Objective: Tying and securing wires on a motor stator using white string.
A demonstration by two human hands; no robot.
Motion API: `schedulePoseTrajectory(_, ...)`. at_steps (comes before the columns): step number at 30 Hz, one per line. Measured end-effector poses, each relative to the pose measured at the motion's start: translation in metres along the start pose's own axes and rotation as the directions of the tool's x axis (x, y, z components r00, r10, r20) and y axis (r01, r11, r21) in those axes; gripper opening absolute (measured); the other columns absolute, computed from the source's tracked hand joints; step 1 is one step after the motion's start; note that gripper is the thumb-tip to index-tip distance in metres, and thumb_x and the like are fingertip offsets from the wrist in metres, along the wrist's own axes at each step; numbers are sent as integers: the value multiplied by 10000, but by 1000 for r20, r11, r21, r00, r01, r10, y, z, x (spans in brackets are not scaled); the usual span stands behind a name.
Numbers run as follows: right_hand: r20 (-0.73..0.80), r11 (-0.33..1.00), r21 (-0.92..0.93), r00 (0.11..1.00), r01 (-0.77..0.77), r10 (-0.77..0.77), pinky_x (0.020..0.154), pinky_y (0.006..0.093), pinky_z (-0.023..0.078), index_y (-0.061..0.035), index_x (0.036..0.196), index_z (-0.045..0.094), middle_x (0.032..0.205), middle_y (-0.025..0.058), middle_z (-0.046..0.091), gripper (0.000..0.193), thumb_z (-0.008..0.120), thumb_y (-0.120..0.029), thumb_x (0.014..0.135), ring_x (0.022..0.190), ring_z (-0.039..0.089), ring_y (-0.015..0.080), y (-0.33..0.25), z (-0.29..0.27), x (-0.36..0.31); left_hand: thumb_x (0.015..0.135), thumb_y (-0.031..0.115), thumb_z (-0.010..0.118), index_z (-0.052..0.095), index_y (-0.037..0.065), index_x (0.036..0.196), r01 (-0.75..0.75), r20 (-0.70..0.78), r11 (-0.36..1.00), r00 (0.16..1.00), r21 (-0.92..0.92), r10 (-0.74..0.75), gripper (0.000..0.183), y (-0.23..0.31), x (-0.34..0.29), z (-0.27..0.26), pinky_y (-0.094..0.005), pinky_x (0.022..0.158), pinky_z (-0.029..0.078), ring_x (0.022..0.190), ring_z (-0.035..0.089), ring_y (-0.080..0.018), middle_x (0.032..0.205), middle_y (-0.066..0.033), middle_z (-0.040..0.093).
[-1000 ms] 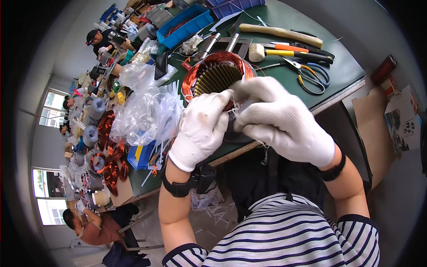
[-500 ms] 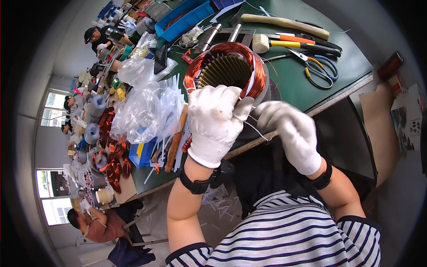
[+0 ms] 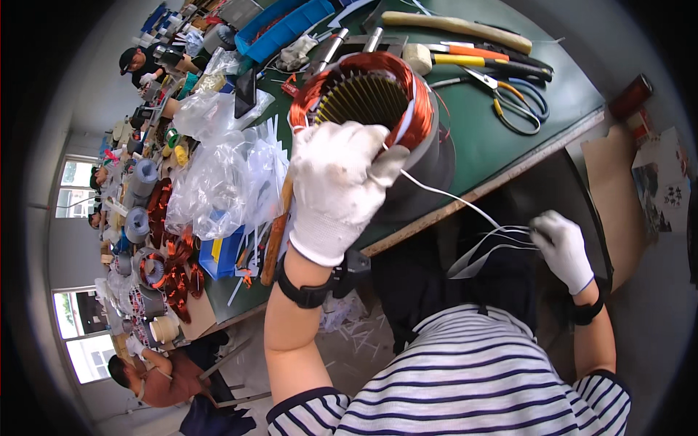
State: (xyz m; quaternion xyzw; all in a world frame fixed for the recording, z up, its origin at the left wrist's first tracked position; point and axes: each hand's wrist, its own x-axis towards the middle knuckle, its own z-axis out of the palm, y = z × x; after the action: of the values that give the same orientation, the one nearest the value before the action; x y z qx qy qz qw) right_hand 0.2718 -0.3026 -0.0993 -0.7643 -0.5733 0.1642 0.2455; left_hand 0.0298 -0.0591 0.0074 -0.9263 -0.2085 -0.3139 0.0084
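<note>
A motor stator [image 3: 420, 109] with copper windings and yellowish slot liners stands at the near edge of the green bench. My gloved left hand [image 3: 338, 182] is closed over the near rim of its windings, thumb pressed against the side. From beside that thumb a white lacing cord [image 3: 459, 198] stretches right and slightly down, past the bench edge. My gloved right hand [image 3: 561, 245], out to the right above my lap, is closed on the cord. Several loops of the cord hang between that hand and my dark trousers. The left hand's fingertips are hidden inside the winding rim.
Beyond the stator lie scissors [image 3: 518, 105], a mallet [image 3: 418, 59] and a wooden stick [image 3: 458, 29]. Clear plastic bags [image 3: 218, 174], a blue box [image 3: 222, 254] and a wooden bar [image 3: 282, 229] crowd the left. Other people work along the far left benches.
My right hand has moved from beside the stator out to the right and down, drawing the cord into a long stretch. The left hand keeps its place on the windings.
</note>
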Motion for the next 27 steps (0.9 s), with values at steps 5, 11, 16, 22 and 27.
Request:
schedulePoseTrajectory(5, -77, 759, 650, 997, 32, 23, 739, 338, 504, 27, 1039, 640, 895, 179, 651, 229, 537, -124, 901, 806, 648, 282, -110, 14, 73, 784, 329, 699, 641, 73, 887, -35, -66, 993, 997, 113, 43, 282, 1, -4, 1, -386, 725, 438, 771, 591, -263, 744, -49, 614)
schedulePoseTrajectory(11, 126, 435, 900, 966, -16, -225, 616, 251, 445, 30, 863, 643, 678, 27, 581, 154, 592, -116, 858, 649, 531, 86, -143, -12, 89, 829, 359, 664, 618, 80, 908, -87, -75, 995, 993, 45, 91, 294, -7, -9, 5, -396, 642, 413, 668, 554, -262, 725, -50, 586)
schedulePoseTrajectory(16, -273, 214, 894, 857, 394, -436, 712, 277, 458, 31, 860, 609, 839, 54, 617, 121, 584, -85, 887, 780, 541, 109, -149, -3, 110, 839, 367, 645, 612, 79, 921, -127, -87, 988, 987, 92, 135, 301, -6, -6, 8, -387, 634, 405, 682, 548, -264, 743, -62, 569)
schedulePoseTrajectory(22, -79, 18, 996, 969, 86, -232, 688, 243, 429, 15, 877, 636, 768, 32, 604, 237, 547, -199, 924, 695, 520, 100, -136, -6, 106, 809, 293, 663, 600, 56, 992, -151, 44, 989, 988, -8, 151, 305, -5, -4, -4, -396, 666, 430, 714, 548, -273, 803, -75, 576)
schedulePoseTrajectory(27, -102, 668, 737, 994, 103, -40, 678, 297, 502, 17, 1088, 635, 875, 113, 677, 260, 580, -179, 926, 744, 663, 184, -105, -3, 98, 742, 123, 701, 619, 15, 1000, -90, 79, 994, 992, -63, 95, 292, -8, 0, -11, -406, 679, 452, 741, 567, -317, 814, -130, 600)
